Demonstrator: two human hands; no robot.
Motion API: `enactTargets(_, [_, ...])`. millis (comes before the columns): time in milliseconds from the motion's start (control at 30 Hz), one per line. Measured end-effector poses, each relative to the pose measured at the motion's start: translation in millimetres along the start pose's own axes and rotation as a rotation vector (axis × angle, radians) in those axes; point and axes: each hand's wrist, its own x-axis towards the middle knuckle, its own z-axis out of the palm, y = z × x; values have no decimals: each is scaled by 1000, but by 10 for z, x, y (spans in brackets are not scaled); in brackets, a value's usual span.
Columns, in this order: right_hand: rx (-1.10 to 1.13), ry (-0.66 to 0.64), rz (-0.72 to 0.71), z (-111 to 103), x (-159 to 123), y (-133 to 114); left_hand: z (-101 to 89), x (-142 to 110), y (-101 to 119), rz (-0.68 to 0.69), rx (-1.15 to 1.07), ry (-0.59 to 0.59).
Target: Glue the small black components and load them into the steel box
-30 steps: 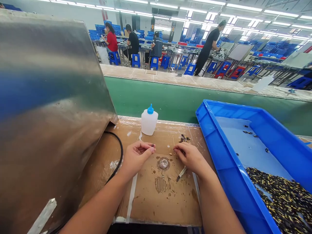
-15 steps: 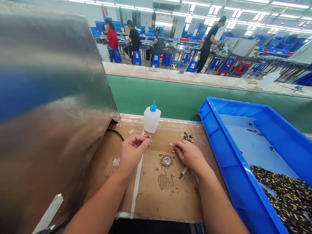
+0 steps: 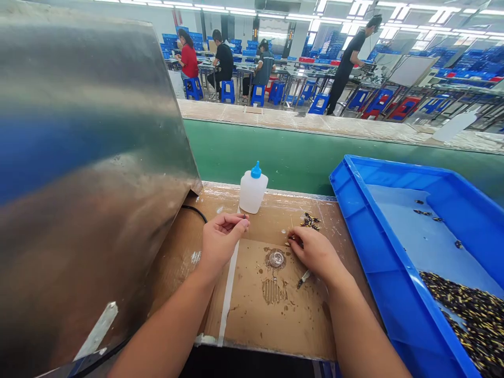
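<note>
- One small dark part point(image 3: 244, 216) is pinched in the left grip point(image 3: 221, 241), thumb against bent fingers, raised above the tabletop point(image 3: 283, 328); it is too small to tell whether any work on it is done.
- Facing it, the right grip point(image 3: 315, 251) is narrow, thumb and fingers drawn together low over the tabletop; whether they hold anything cannot be told.
- Just beyond the right grip's fingers lies a small loose pile point(image 3: 310, 222) of dark and yellow pieces, perhaps a working batch; nothing marks them as finished or waiting.
- Between the grips, nearer the body, sits a clear round dish-like item point(image 3: 276, 259), with a ribbed, worn patch point(image 3: 271, 291) below it.
- Nearer the body than the right grip's fingers, a slim dark-tipped tool point(image 3: 304, 279) lies on the tabletop, unheld.
- Beyond the left grip, a whitish bottle point(image 3: 253, 195) stands upright, its blue cap point(image 3: 256, 171) on, untouched.
- Well to the right of the right grip, a blue tray point(image 3: 367, 231) bears a large heap point(image 3: 468, 310) of similar-looking pieces and a few scattered pieces point(image 3: 423, 212). By far the greatest share lies there: much seems left if the heap is supply, much done if it is output; the view does not settle which.
</note>
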Motion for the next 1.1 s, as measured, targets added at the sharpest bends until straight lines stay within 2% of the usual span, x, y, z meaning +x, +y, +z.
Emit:
enactTargets(167, [96, 47, -90, 20, -10, 29, -21, 30, -13, 6, 6, 11])
enactTargets(333, [136, 28, -90, 14, -5, 0, -18, 25, -12, -9, 10, 15])
enactTargets(833, [173, 37, -122, 33, -3, 49, 7, -21, -31, 23, 90, -79])
enactTargets(1100, [245, 64, -38, 70, 32, 41, 55, -83, -34, 9, 123, -140])
